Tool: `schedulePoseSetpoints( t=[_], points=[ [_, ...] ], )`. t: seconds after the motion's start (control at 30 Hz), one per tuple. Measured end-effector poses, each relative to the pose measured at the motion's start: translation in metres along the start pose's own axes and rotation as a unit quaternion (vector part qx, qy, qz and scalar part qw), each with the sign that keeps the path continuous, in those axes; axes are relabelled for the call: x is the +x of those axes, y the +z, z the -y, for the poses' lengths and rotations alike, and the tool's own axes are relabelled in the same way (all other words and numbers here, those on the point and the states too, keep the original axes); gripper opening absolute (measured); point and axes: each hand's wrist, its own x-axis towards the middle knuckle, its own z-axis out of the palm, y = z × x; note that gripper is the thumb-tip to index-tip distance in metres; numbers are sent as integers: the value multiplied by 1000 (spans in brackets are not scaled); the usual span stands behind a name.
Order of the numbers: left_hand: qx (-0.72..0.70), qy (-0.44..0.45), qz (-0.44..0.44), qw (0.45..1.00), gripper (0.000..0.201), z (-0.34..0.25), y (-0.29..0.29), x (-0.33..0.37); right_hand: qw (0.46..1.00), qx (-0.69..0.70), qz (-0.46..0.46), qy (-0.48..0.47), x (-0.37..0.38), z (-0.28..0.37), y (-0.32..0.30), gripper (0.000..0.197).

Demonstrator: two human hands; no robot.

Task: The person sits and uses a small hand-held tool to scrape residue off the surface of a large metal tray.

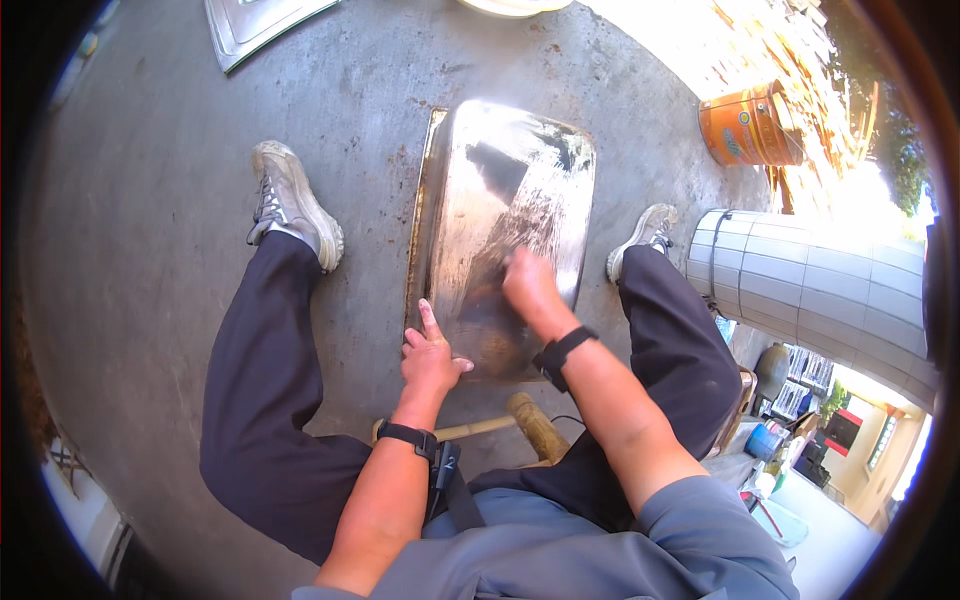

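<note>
Concrete floor point(150, 200), grey and stained, sunlit at upper right beside an orange bucket point(750, 125). Metal tray point(505, 220) flat between two shoes. Left hand point(430, 355) spread open on the tray's near edge; right hand point(528, 285) pressed on its middle, fingers' closure unclear.

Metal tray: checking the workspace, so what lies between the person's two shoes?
In the head view, the metal tray lies on the concrete floor between the left shoe and right shoe.

two bare hands point(432, 352) point(528, 285), two grey shoes point(292, 203) point(643, 236), two shiny metal trays point(505, 215) point(258, 22), one orange tin bucket point(750, 128), two black wristbands point(408, 436) point(562, 353).
</note>
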Motion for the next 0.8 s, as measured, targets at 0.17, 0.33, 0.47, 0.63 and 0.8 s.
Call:
schedulePoseSetpoints(
  t=[0.17,0.33,0.47,0.63,0.8],
  points=[
    [13,-13,6,1000,133,-4,-6,-2,991,-50,97,-75,-28,13,25,15],
    [9,1,-1,1000,134,-3,-3,-4,999,19,-8,42,18,-5,-9,13],
    [12,-15,5,1000,135,-3,-6,-1,993,-22,62,-98,-33,23,31,13],
    [4,8,-3,1000,134,-7,-4,-5,997,46,-64,4,31,-14,-13,11],
    [29,-31,2,999,137,-5,-7,-6,994,-29,44,-100,-12,14,25,11]
  ],
)
